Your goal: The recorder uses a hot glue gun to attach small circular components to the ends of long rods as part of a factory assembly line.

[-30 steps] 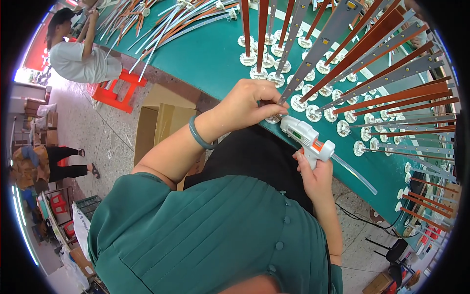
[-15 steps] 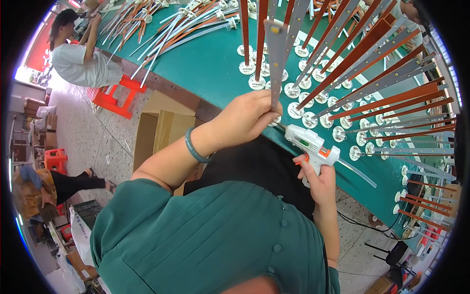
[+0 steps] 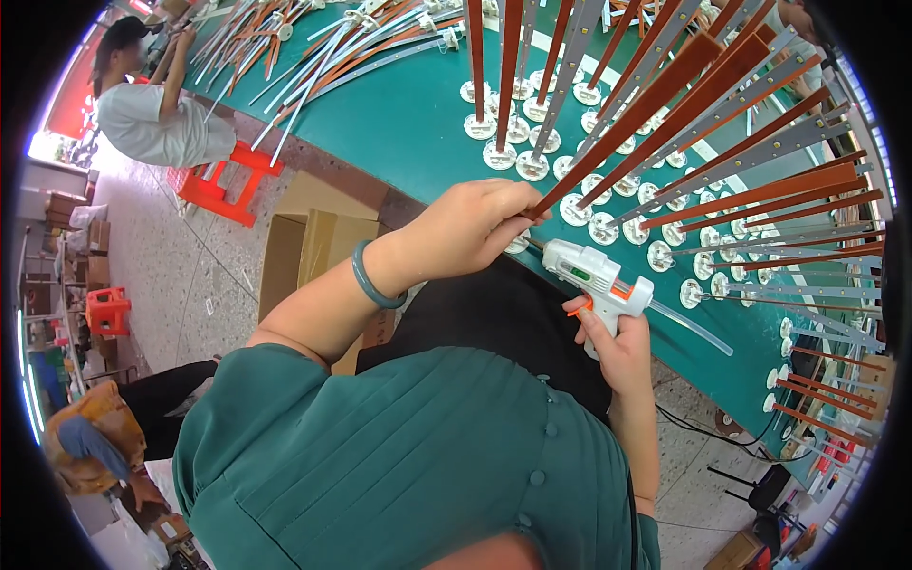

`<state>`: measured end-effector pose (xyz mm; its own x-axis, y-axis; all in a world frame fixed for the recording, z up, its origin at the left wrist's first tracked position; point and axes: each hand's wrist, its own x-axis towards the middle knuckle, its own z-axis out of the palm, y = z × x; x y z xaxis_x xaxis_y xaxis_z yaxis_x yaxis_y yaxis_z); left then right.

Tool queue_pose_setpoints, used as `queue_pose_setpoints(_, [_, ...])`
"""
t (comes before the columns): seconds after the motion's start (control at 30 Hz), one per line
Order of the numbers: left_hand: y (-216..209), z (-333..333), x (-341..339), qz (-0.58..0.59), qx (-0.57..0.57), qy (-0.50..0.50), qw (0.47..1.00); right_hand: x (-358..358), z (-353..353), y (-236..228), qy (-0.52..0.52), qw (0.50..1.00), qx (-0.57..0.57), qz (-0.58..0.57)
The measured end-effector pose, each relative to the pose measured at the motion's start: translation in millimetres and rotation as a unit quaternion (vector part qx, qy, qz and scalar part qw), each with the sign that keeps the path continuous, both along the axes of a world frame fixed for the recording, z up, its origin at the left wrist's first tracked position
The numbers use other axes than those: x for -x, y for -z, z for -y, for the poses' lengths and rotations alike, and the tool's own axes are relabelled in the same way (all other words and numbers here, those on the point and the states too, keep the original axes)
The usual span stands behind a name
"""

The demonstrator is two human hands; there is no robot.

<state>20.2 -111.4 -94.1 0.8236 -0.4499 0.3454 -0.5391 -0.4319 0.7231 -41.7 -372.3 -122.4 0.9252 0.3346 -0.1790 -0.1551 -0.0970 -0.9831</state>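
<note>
My left hand (image 3: 480, 226) pinches a long strip (image 3: 622, 135) near its lower end, with the strip's brown face showing and its top leaning right. Below the fingers, the strip's round white base (image 3: 519, 243) is partly hidden. In my right hand (image 3: 619, 347) is a white hot glue gun (image 3: 591, 269), a finger at its orange trigger. Its nozzle points left at the white base, close under my left hand; whether it touches I cannot tell. A clear glue stick (image 3: 698, 332) sticks out of the gun's back end.
Many strips on round white bases (image 3: 573, 211) stand close together on the green table (image 3: 418, 142). Loose strips (image 3: 332, 66) lie in a heap at the far left. An open cardboard box (image 3: 285, 256) stands left of my lap. A co-worker (image 3: 152, 123) sits across on a red stool (image 3: 223, 190).
The strip in my left hand has turned from its grey, dotted face to its brown face and now leans right. Both hands and the glue gun have shifted slightly left.
</note>
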Motion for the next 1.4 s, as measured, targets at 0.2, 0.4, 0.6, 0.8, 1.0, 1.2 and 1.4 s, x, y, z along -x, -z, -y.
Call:
queue_pose_setpoints(0.2, [7.8, -3.6, 6.4, 0.022, 0.025, -0.022, 0.999, -2.7, -7.3, -1.5, -0.009, 0.999, 0.037, 0.023])
queue_pose_setpoints(0.4, [9.7, -4.1, 7.0, 0.017, 0.034, -0.027, 0.999, -5.0, -11.1, -2.7, -0.015, 0.997, 0.068, 0.035])
queue_pose_setpoints(0.6, [9.7, -5.1, 6.9, 0.016, 0.039, -0.020, 0.999, -3.6, -13.7, -0.6, 0.011, 0.998, 0.053, 0.016])
queue_pose_setpoints(0.8, [11.3, -5.6, 7.6, 0.015, 0.037, -0.018, 0.999, -5.3, -10.9, -1.1, 0.010, 0.999, 0.045, -0.009])
queue_pose_setpoints(1.0, [8.0, -10.8, 13.6, 0.034, 0.033, 0.004, 0.999, -4.6, -4.1, 1.5, 0.008, 0.999, 0.030, -0.025])
queue_pose_setpoints(1.2, [-10.2, -57.6, -2.2, 0.036, 0.055, -0.159, 0.985, 2.1, 18.8, 7.5, 0.055, 0.994, -0.076, -0.048])
queue_pose_setpoints(1.4, [4.6, -86.6, -73.1, 0.072, 0.116, -0.260, 0.956, -1.2, 18.1, 10.3, 0.058, 0.994, -0.088, -0.033])
